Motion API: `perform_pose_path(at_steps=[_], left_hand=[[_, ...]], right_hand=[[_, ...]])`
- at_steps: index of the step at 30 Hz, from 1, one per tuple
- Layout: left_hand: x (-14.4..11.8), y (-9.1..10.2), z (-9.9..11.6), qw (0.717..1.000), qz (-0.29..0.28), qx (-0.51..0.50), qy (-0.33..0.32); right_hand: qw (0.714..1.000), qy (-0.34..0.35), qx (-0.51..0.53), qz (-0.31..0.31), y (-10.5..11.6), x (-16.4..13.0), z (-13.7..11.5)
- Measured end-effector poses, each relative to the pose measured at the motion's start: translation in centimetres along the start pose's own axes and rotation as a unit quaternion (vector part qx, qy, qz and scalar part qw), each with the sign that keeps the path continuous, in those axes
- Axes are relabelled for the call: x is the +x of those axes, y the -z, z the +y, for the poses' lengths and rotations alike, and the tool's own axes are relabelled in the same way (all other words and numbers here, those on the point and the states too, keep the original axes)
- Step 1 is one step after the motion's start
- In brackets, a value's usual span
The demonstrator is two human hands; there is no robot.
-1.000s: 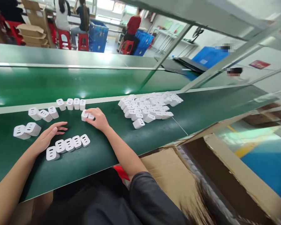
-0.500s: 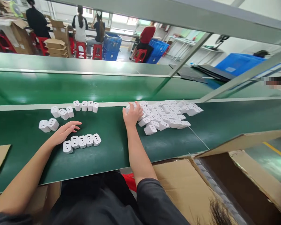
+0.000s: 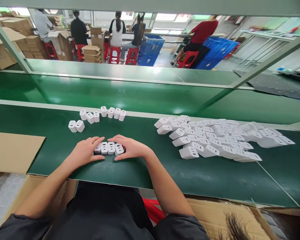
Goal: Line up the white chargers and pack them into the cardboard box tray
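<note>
A short row of white USB chargers (image 3: 111, 148) stands upright on the green tabletop in front of me, port faces up. My left hand (image 3: 87, 150) is curled round the row's left end, its fingers behind and its thumb in front. From the right, my right hand (image 3: 130, 148) grips the other end the same way, fingers and thumb on opposite sides of the last charger. My palms and fingers partly hide the end chargers. Farther back stand a few loose chargers (image 3: 90, 117) and a pair of chargers (image 3: 76, 126).
To the right is a large cluster of white chargers (image 3: 210, 136). A flat cardboard sheet (image 3: 13, 151) lies at the left, and an open carton (image 3: 220, 216) sits below the front edge. Slanted metal posts (image 3: 267, 63) rise beyond the bench; several people sit farther off.
My right hand has left the cluster and come to the row's right end. My left hand has moved onto its left end. The view has turned right.
</note>
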State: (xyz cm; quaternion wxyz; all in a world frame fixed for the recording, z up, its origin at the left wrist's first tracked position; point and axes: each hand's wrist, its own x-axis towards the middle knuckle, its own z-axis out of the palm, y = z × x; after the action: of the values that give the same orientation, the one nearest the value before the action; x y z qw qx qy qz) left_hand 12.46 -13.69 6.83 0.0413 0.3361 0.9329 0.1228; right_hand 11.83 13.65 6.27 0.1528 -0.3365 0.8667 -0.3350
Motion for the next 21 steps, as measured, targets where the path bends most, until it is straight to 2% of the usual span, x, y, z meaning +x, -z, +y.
perform_pose_path(at_steps=[3,8,14,21], left_hand=[[0.2,-1.3,-0.7,1.0,0.025,0.011,0.003],[0.8,-1.3,-0.4,0.996,0.053,0.051,-0.043],[1.8,-1.3,1.5,0.992,0.011,0.123,-0.041],[2.4,-2.0,1.7,0.99,-0.002,0.132,-0.047]], right_hand=[[1.0,-0.007,-0.029,0.006,-0.8,0.7,-0.1],[0.998,-0.01,-0.057,0.024,-1.1,1.1,0.0],[0.997,-0.019,-0.057,0.041,-1.7,1.2,-0.1],[0.997,-0.039,-0.04,0.06,-2.4,1.4,-0.2]])
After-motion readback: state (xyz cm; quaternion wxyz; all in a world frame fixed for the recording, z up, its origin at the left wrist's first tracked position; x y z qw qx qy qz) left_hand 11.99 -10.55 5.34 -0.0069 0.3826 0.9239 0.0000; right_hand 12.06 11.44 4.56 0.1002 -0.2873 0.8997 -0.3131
